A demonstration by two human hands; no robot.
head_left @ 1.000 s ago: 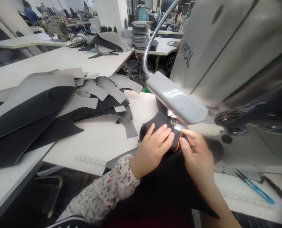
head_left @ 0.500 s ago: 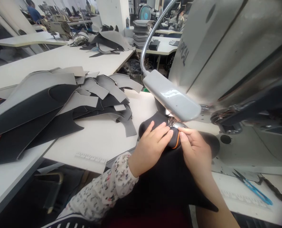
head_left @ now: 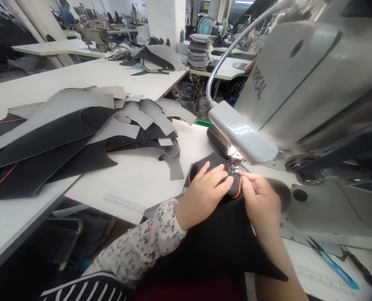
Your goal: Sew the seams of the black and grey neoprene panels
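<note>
A black neoprene piece [head_left: 219, 209] with an orange-bound edge lies under the presser foot [head_left: 233, 165] of an industrial sewing machine [head_left: 301, 83]. My left hand [head_left: 203, 196] presses flat on the piece just left of the needle, its sleeve floral. My right hand [head_left: 261, 200] pinches the orange edge near the foot with its fingertips. Behind the needle, a further stretch of orange-edged black material [head_left: 217, 140] shows. The needle point is hidden by the lamp and the foot.
A gooseneck lamp [head_left: 242, 131] hangs over the needle. On the white table [head_left: 132, 184] to the left lies a heap of cut grey-and-black pieces [head_left: 79, 133]. Blue-handled thread snips [head_left: 333, 265] lie at right. A person [head_left: 66, 16] sits far back among other workstations.
The whole view has swung, shifting the scene rightward. More orange-edged material shows behind the needle. Both hands stay on the piece, and my right hand sits slightly closer to the foot.
</note>
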